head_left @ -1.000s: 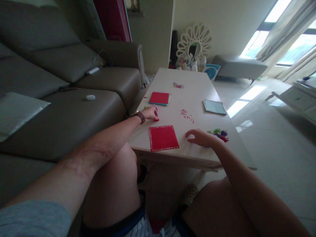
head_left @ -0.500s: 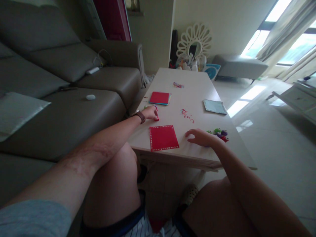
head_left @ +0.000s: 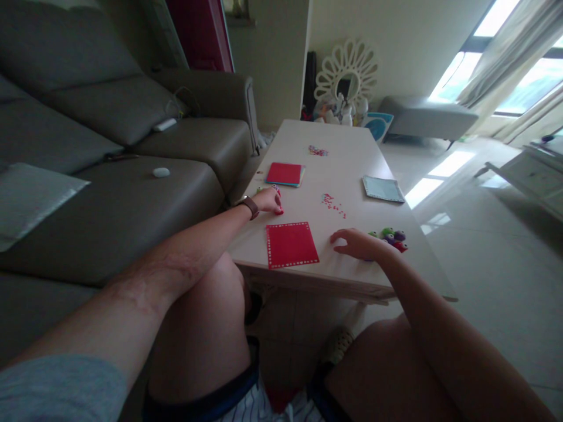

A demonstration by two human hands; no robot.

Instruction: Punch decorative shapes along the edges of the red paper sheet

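Observation:
My left hand [head_left: 268, 201], with a brown-strapped watch at the wrist, is closed at the fingertips on a small red craft punch [head_left: 278, 211], mostly hidden, low over the white table. Just behind it, other small punches [head_left: 276, 189] are partly covered by the hand. A red paper square [head_left: 292, 245] with small holes along its edges lies between my hands. To its right, my right hand [head_left: 354, 242] rests on the table, loosely curled, thumb and fingers apart, holding nothing. Beside that wrist sits a cluster of green, purple and red punches [head_left: 389, 237], partly hidden.
Red paper bits [head_left: 333, 204] are scattered mid-table, with a multicoloured pile [head_left: 317, 150] farther back. A stack of coloured paper [head_left: 285, 173] lies at the left and a pale blue bordered sheet [head_left: 382, 189] at the right. A grey sofa [head_left: 176, 181] flanks the table [head_left: 347, 138].

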